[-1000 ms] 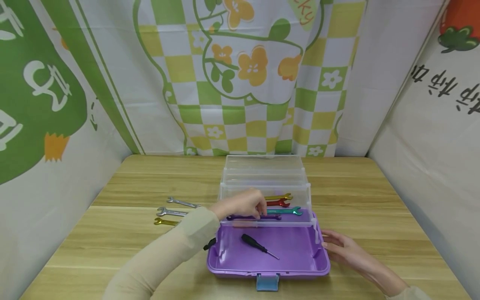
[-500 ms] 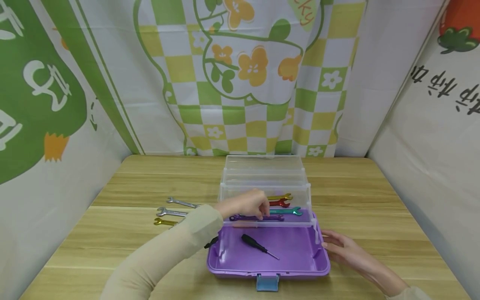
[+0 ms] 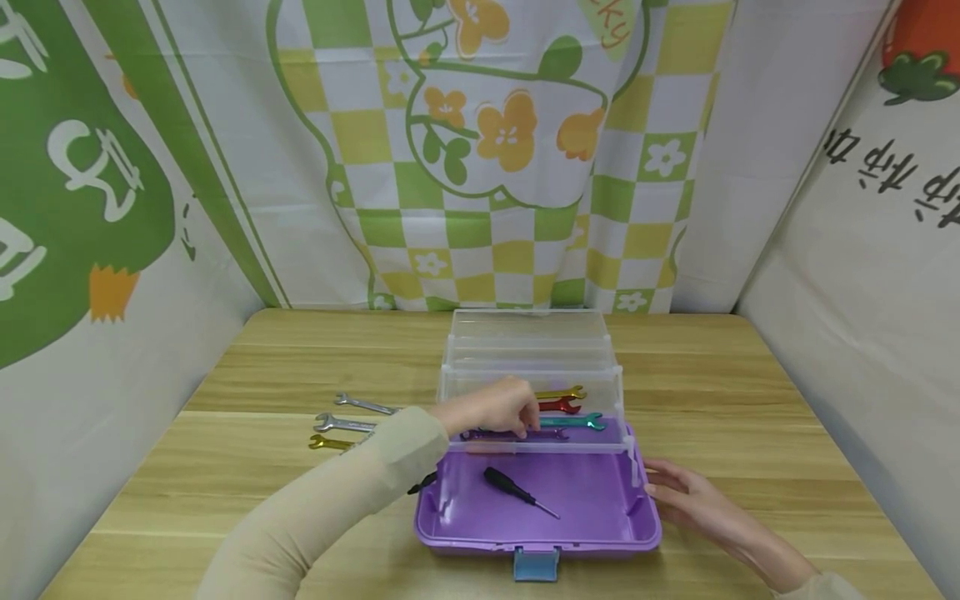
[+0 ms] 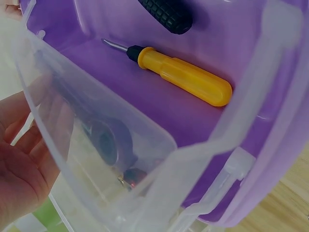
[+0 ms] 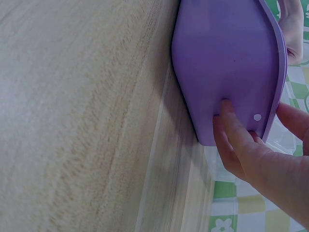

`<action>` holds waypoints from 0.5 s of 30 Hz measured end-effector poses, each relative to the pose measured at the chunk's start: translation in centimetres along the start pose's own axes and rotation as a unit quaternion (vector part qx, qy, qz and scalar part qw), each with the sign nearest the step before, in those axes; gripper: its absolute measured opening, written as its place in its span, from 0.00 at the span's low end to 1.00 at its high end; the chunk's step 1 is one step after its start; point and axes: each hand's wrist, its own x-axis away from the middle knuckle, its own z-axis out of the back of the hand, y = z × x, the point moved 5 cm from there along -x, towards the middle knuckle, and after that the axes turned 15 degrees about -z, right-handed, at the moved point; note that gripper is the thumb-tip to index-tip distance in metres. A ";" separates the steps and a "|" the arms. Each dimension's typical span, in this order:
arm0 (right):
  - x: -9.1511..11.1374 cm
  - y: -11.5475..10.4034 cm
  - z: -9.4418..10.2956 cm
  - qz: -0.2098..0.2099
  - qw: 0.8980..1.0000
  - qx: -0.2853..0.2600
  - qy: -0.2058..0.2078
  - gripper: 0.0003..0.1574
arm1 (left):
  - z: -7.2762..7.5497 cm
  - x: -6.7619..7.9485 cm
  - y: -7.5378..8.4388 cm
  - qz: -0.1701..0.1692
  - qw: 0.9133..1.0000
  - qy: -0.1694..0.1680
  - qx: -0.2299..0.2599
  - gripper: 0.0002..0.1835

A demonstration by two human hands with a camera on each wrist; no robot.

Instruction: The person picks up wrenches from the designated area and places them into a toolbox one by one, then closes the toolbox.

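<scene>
My left hand (image 3: pixel 498 407) reaches down into the clear tray (image 3: pixel 619 392) of an open purple toolbox (image 3: pixel 600 500). Its fingers pinch a purple open-end wrench (image 3: pixel 555 434) near the middle; in the left wrist view the tray wall blurs their tips. Teal (image 3: pixel 585 422), red (image 3: pixel 566 406) and gold (image 3: pixel 573 392) wrenches lie behind it, partly covered by that hand. Against the box's right side rests my right hand (image 3: pixel 693 500); the right wrist view has straight fingers on the outer wall and the thumb at the rim. A black-handled screwdriver (image 3: pixel 510 485) lies on the box floor.
Left of the toolbox, two silver wrenches (image 3: pixel 345 424) and a gold wrench (image 3: pixel 326 442) are partly behind my sleeve. A black tool end (image 3: pixel 423 483) shows beside the box. Inside lies a yellow-handled screwdriver (image 4: pixel 188 77). The blue latch (image 3: pixel 536 565) hangs at the front.
My left hand and the purple wrench have shifted slightly right, mostly in the first half second. The right hand has stayed at the box's side.
</scene>
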 end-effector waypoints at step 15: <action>0.0 0.0 0.1 -0.003 1.000 0.004 0.006 0.40 | -0.3 -0.1 0.0 0.011 0.999 0.001 -0.040 0.08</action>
